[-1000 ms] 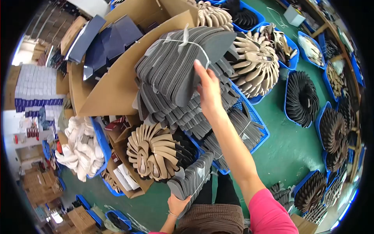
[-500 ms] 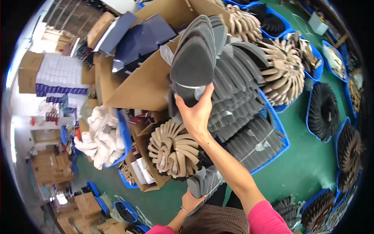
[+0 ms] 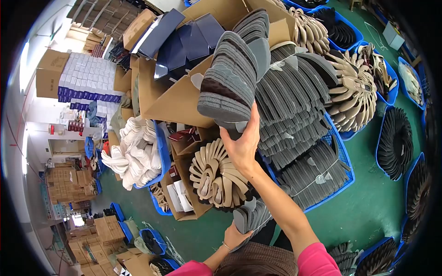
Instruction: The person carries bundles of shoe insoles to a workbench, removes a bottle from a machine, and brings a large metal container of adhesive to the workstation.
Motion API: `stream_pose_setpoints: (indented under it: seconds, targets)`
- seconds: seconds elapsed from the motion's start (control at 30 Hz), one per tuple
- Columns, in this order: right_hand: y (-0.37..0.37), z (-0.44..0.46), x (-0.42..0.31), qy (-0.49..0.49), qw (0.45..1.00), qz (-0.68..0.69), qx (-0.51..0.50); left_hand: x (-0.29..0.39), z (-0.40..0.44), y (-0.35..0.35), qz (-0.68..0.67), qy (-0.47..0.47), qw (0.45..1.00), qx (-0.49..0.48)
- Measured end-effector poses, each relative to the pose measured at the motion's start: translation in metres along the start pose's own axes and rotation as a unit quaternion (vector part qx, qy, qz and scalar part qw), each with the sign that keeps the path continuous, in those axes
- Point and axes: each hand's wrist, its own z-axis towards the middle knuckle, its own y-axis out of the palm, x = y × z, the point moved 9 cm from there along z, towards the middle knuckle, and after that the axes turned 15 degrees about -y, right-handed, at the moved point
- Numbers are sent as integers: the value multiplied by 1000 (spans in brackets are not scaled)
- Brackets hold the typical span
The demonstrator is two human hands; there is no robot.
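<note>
My right hand [image 3: 243,141], arm stretched forward, grips the near end of a thick bundle of grey insoles [image 3: 229,76]. Their layered edges face me, and a pale tie crosses near my fingers. Low and close to my body, my left hand [image 3: 236,235] is wrapped round a smaller tied bundle of grey insoles [image 3: 252,216]. To the right of my right hand, many more grey insole bundles [image 3: 294,92] are piled high in a blue basket [image 3: 347,172]. Part of the pile is hidden behind the held bundle.
Left of the pile stand an open cardboard carton [image 3: 177,103] with dark blue boxes [image 3: 189,39] and a blue basket of white shoe parts [image 3: 136,154]. Beige curved pieces [image 3: 216,172] fan out below. Baskets of black pieces [image 3: 395,142] line the green floor [image 3: 363,198].
The bundle in my right hand has tilted, so its layered edges now show instead of the flat top face. My left hand keeps its bundle. The whole view has shifted slightly.
</note>
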Motion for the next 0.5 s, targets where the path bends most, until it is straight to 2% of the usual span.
stream_pose_setpoints:
  seconds: [0.17, 0.2, 0.3, 0.4, 0.43, 0.5]
  targets:
    - [-11, 1, 6, 4, 1000, -4, 5, -2, 1, 2, -12, 9, 1000, 4]
    - [-21, 3, 4, -9, 999, -1, 32, -2, 1, 1, -13, 4, 1000, 9]
    - [-41, -3, 27, 123, 977, 176, 17, 0, 1, 1, -26, 8, 1000, 16]
    - [-116, -12, 20, 137, 974, 161, 85, 0, 1, 10, -96, 26, 995, -16]
    - [-143, -22, 23, 111, 968, 200, 105, 0, 2, 13, -136, 18, 990, -37]
    - [-196, -67, 37, 200, 931, 258, 165, 2, 3, 16, -141, 47, 988, -44]
